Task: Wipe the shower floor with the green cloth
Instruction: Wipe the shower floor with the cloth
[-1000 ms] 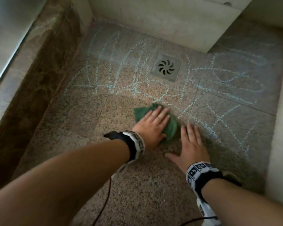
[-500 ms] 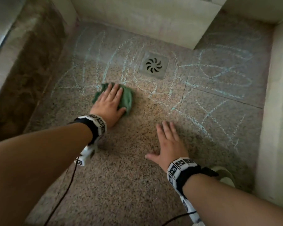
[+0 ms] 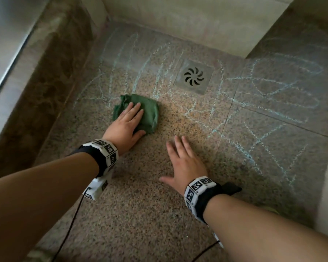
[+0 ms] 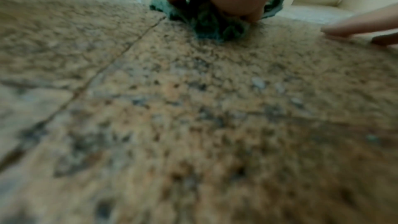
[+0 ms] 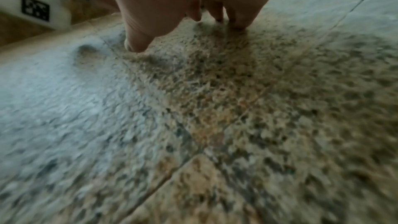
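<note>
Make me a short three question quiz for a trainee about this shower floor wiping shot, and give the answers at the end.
1. True or false: the left hand presses flat on the cloth.
2. Multiple choice: the right hand rests on A) the cloth, B) bare floor, C) the drain.
3. Short answer: where do chalk marks remain, relative to the cloth?

Key:
1. True; the fingers lie straight on top of it.
2. B; palm down, apart from the cloth.
3. Beyond it and to its right, around the drain and across the far right tiles; the floor nearer the person looks free of marks.
</note>
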Demonstrator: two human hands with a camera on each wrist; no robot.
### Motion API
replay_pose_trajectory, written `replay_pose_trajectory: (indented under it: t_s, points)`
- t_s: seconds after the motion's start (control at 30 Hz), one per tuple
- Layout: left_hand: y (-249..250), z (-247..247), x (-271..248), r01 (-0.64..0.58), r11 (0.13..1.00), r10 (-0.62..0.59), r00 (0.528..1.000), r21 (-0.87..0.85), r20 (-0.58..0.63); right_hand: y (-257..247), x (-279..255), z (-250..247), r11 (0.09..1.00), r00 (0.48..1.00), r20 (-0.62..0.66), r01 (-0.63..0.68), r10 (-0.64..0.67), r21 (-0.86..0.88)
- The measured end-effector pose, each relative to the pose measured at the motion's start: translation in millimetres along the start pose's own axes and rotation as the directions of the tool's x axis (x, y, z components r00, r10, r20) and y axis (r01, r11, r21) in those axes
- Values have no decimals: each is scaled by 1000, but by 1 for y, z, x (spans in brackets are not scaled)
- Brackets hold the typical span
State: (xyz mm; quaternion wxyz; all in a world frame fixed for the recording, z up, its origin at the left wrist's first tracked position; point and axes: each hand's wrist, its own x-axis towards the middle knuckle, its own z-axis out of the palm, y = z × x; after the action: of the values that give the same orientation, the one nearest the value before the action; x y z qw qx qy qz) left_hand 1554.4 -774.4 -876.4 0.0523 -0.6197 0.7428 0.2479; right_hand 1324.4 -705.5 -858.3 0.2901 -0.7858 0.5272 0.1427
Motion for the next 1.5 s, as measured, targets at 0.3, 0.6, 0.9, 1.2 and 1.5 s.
replay_pose_trajectory:
  t_s: [0.3, 0.6, 0.9, 1.2, 1.5]
  points:
    - [11, -24, 8, 86, 996, -86, 985, 6, 147, -12, 3, -6, 999, 994, 108, -11, 16, -47]
    - [7, -17, 12, 50, 997, -59, 983, 57, 174, -12, 7, -6, 998, 991, 131, -22, 31, -66]
    - [-1, -23, 40, -153, 970, 104, 963, 189, 249, -17, 12, -11, 996, 974, 210, -70, 81, -61]
    - [38, -23, 79, -427, 881, 348, 876, 204, 333, -31, 14, -16, 980, 957, 209, -197, 201, -38]
    - [-6, -21, 61, -279, 944, 241, 947, 174, 211, -59, 59, -19, 969, 969, 17, -246, 246, 5]
